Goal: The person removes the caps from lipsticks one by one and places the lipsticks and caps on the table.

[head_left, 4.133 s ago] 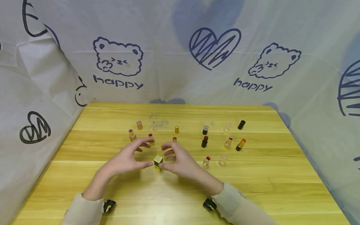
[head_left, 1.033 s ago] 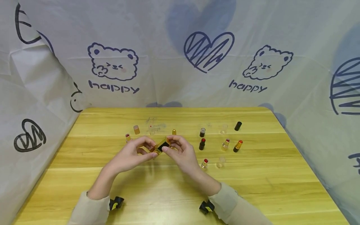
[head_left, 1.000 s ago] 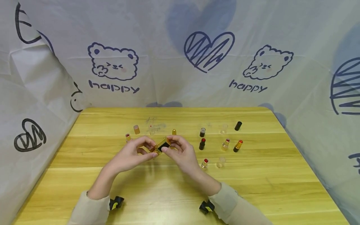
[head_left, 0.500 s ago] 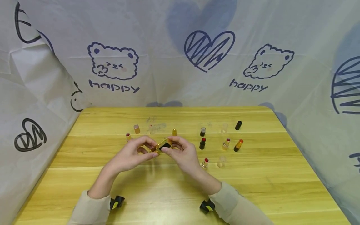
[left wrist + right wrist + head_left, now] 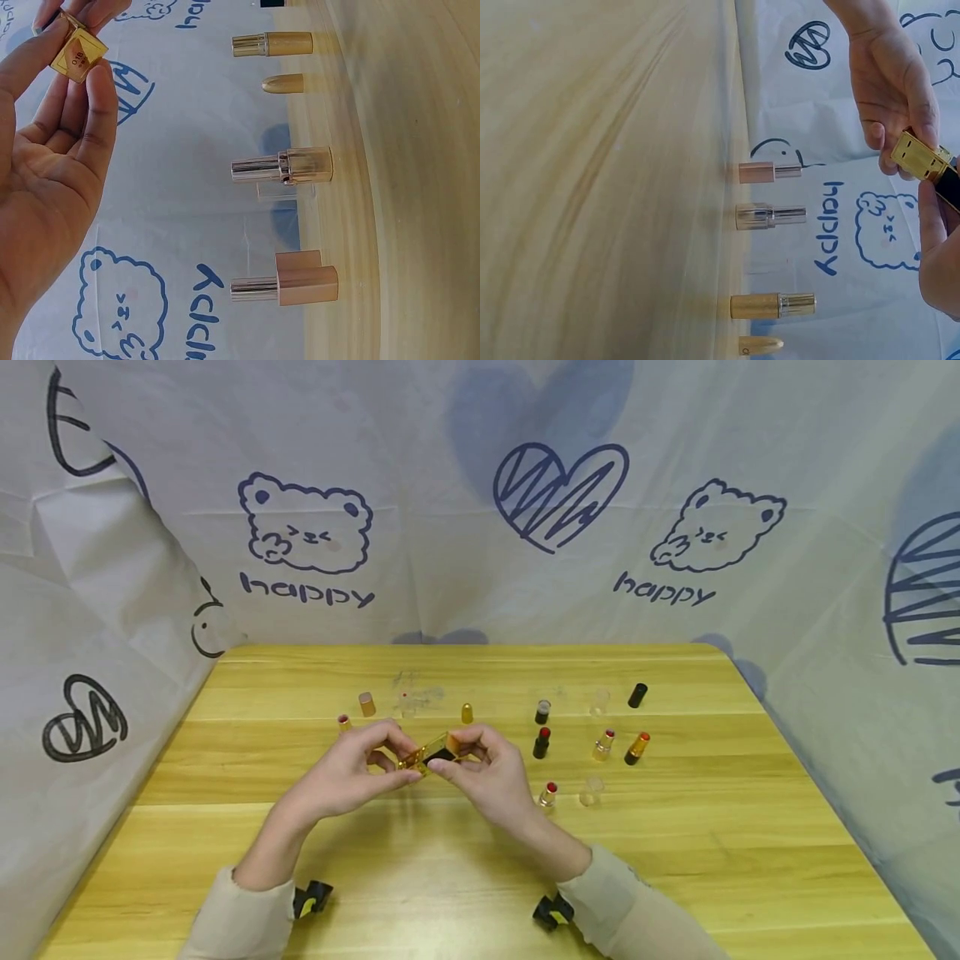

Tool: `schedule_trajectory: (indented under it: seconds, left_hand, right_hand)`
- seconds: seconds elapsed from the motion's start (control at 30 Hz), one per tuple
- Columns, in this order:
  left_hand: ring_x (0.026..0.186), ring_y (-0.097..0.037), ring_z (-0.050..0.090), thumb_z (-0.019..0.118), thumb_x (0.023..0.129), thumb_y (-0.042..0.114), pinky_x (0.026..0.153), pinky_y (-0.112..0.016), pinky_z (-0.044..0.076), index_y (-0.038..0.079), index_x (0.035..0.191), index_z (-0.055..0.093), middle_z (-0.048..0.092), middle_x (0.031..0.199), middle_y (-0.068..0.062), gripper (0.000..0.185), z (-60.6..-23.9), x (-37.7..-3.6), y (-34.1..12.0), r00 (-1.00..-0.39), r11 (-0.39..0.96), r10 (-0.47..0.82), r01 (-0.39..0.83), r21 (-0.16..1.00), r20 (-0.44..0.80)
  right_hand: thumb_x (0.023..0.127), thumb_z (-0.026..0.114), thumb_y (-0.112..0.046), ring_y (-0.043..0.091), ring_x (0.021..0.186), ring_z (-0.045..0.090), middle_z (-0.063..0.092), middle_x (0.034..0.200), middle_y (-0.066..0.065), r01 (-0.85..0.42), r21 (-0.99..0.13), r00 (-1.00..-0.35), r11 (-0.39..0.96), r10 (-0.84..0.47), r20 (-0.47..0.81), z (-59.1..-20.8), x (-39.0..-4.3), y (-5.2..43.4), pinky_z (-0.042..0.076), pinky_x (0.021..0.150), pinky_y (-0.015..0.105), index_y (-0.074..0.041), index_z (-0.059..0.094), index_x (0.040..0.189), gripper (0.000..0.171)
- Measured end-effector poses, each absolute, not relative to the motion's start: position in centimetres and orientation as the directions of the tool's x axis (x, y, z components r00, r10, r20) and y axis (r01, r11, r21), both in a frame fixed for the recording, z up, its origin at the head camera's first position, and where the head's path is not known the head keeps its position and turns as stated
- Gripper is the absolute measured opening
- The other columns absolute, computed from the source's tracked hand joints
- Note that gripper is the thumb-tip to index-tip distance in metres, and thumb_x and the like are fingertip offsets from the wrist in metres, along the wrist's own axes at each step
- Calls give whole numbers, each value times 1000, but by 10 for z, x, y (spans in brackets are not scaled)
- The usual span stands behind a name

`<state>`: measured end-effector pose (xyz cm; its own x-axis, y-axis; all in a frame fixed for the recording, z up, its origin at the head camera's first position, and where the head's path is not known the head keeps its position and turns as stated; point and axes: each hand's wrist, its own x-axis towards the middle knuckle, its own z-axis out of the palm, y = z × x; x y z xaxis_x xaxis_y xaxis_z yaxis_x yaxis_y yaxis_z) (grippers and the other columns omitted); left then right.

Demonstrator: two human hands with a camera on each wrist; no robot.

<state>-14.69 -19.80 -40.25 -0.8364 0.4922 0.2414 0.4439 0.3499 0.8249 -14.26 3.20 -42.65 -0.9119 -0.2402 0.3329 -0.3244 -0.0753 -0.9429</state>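
A square gold-and-black lipstick [image 5: 437,752] is held tilted above the table between both hands. My left hand [image 5: 341,781] pinches its gold end between thumb and fingers. The left wrist view shows a small printed label on the gold end face [image 5: 79,60]. My right hand [image 5: 495,777] grips the other end, its thumb lying along the black side [image 5: 949,186]. Behind the hands, a rose-gold lipstick [image 5: 307,286], a clear-based lipstick [image 5: 307,165] and a gold lipstick [image 5: 289,43] stand uncapped; in the head view the hands cover most of these.
Farther right stand a black lipstick [image 5: 542,743] and several other uncapped ones, including an orange-tipped lipstick [image 5: 637,748] and a red one [image 5: 549,794]. Loose caps lie behind, among them a black cap [image 5: 637,695] and a rose-gold cap [image 5: 366,703]. A printed cloth [image 5: 435,527] hangs behind the table.
The gold-and-black lipstick stood on the table between spread hands at first; both hands have since gripped and lifted it. Over the last second it has only tilted slightly.
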Motion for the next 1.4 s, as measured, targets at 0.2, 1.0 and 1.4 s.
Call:
schedule_trajectory:
  seconds: [0.2, 1.0, 1.4]
  left_hand:
    - [96, -19, 68, 81, 91, 6, 86, -34, 61, 12, 108, 69, 67, 103, -2, 21, -403, -149, -196, -815, 308, 516, 463, 831, 262]
    - [98, -21, 69, 79, 88, -7, 89, -34, 61, 6, 106, 67, 62, 106, -12, 26, -395, -145, -197, -810, 189, 504, 441, 878, 298]
    - [105, -17, 67, 76, 92, -3, 92, -33, 60, 6, 116, 65, 62, 114, -12, 28, -398, -147, -206, -839, 221, 474, 408, 886, 268]
  right_hand:
    - [87, 78, 10, 13, 97, 65, 63, 110, 22, -332, -940, -906, -75, -252, 340, -427, -143, 36, 62, 88, 34, 12, 62, 116, 33]
    - [88, 84, -12, 12, 98, 65, 63, 109, 14, -373, -914, -913, -158, -112, 391, -403, -151, 71, 60, 83, 22, 14, 60, 114, 44]
    - [87, 77, 12, 14, 101, 65, 61, 111, 18, -358, -930, -906, -87, -211, 368, -388, -150, 71, 61, 86, 28, 13, 61, 116, 34]
